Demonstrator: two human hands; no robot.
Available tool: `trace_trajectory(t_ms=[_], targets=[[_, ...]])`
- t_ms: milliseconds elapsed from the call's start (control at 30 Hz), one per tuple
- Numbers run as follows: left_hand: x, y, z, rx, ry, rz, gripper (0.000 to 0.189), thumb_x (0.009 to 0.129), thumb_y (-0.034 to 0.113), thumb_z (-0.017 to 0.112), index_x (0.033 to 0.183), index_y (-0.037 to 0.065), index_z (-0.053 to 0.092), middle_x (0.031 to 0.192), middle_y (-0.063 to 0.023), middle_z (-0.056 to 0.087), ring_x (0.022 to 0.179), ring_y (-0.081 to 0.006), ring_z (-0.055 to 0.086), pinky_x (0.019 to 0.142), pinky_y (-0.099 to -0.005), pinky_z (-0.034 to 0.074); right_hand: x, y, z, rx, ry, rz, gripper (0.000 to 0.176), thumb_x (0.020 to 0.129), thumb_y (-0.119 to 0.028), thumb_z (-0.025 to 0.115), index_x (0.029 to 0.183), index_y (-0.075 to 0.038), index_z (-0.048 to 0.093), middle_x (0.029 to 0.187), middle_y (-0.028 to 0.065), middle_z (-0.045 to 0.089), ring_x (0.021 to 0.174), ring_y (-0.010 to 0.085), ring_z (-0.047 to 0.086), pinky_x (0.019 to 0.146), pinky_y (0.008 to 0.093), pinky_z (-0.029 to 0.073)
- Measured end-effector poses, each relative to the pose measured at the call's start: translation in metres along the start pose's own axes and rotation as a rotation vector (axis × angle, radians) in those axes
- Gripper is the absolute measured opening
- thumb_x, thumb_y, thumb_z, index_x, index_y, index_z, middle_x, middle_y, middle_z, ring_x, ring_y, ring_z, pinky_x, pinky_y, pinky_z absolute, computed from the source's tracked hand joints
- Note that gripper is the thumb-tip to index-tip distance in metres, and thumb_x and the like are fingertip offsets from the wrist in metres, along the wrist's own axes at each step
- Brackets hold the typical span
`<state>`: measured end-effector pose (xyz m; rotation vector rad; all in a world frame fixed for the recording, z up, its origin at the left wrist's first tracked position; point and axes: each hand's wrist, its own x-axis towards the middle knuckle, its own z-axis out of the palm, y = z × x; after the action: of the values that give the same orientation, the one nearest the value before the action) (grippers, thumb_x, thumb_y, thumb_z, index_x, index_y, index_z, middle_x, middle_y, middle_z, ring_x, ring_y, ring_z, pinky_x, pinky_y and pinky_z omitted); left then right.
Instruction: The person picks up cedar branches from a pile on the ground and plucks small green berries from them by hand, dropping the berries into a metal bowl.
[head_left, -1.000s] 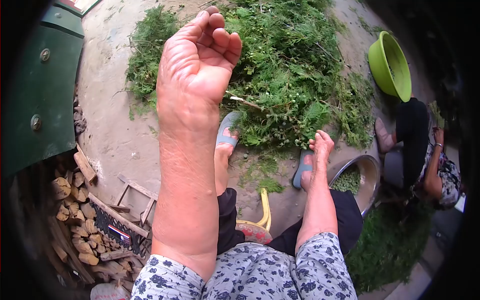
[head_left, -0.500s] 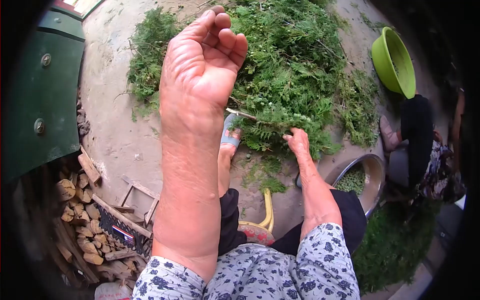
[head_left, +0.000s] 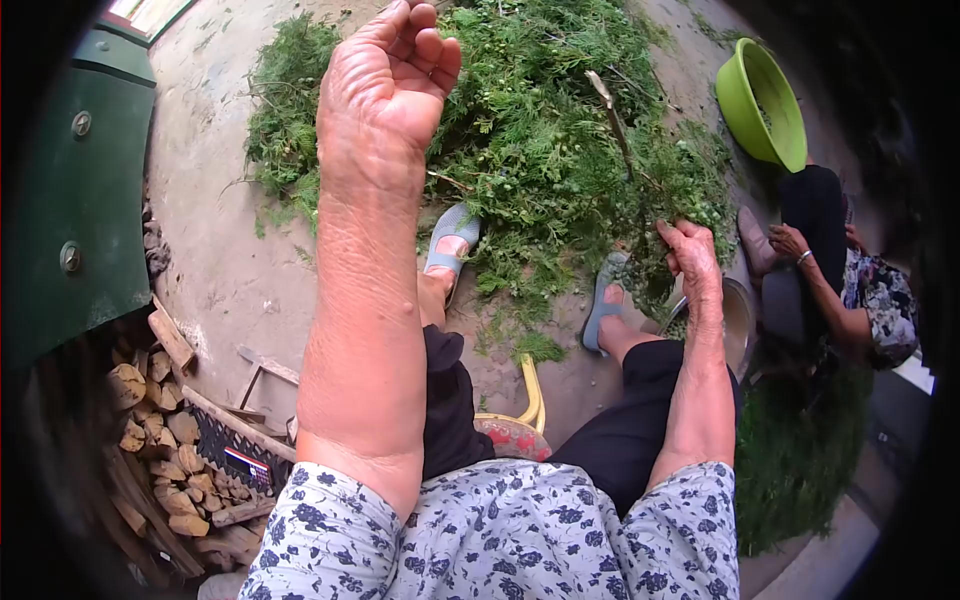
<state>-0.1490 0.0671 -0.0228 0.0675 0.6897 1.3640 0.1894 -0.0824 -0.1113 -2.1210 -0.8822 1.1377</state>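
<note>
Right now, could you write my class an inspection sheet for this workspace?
Surface: grey-brown bare ground, scattered green bits.
Job's things: green feathery branch with bare brown stem; large heap of green leafy branches; round silver metal bowl, partly hidden.
Clutter: stacked split firewood.
Hands: left hand raised, half-curled, nothing seen held; right hand pinching the branch.
Cables: nothing seen.
Surroundings: dark green studded panel; lime-green round basin; another person in dark trousers.

The picture's far edge clips the left hand (head_left: 390,70), which hides part of the greenery pile (head_left: 540,150). The right hand (head_left: 692,258) masks its hold on the branch (head_left: 615,120); its forearm (head_left: 706,370) covers part of the metal basin (head_left: 740,320). At right, contents (head_left: 767,117) of the green tub (head_left: 742,122) are too small to identify, and a person (head_left: 885,300) blurs into darkness.
</note>
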Motion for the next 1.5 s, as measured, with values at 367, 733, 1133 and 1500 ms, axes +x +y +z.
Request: trace_trajectory(t_ms=[367, 733, 1133, 1500], targets=[[-0.049, -0.018, -0.006, 0.601, -0.067, 0.426, 0.013, 0.085, 0.010, 0.056, 0.095, 0.003, 0.061, 0.075, -0.0025, 0.061, 0.063, -0.0063, 0.055, 0.058, -0.0192, 0.046, -0.038, -0.024, -0.020, 0.217, -0.095, -0.037, 0.019, 0.080, -0.024, 0.064, 0.077, -0.006, 0.061, 0.056, -0.0041, 0.046, 0.038, 0.0050, 0.037, 0.035, 0.0207, 0.027], [-0.171, -0.101, 0.008, 1.976, -0.673, 1.391, 0.022, 0.071, 0.011, 0.059, 0.090, -0.001, 0.057, 0.106, -0.0147, 0.055, 0.102, -0.0286, 0.051, 0.088, -0.0425, 0.037, -0.109, -0.023, -0.028, -0.378, 0.097, -0.528, 0.018, 0.072, -0.020, 0.058, 0.073, -0.002, 0.061, 0.059, 0.0155, 0.053, 0.054, 0.0246, 0.052, 0.056, 0.0339, 0.042], [-0.203, -0.162, -0.041, 1.977, -0.667, 0.451, 0.021, 0.073, 0.018, 0.060, 0.086, 0.002, 0.053, 0.076, -0.0196, 0.060, 0.071, -0.0388, 0.057, 0.063, -0.0424, 0.046, -0.163, -0.013, -0.029, -0.654, 0.029, -0.718, 0.014, 0.069, -0.024, 0.066, 0.075, -0.012, 0.067, 0.073, 0.0133, 0.059, 0.076, 0.0289, 0.059, 0.066, 0.0397, 0.047], [-0.208, -0.155, -0.084, 0.869, -0.020, -0.139, 0.016, 0.073, 0.010, 0.066, 0.069, 0.004, 0.051, 0.063, -0.0004, 0.049, 0.050, -0.0106, 0.045, 0.042, -0.0261, 0.036, -0.211, -0.010, -0.031, 0.414, 0.544, -0.764, 0.011, 0.081, -0.005, 0.061, 0.091, -0.002, 0.063, 0.082, 0.0030, 0.056, 0.066, 0.0096, 0.055, 0.057, 0.0220, 0.046]])
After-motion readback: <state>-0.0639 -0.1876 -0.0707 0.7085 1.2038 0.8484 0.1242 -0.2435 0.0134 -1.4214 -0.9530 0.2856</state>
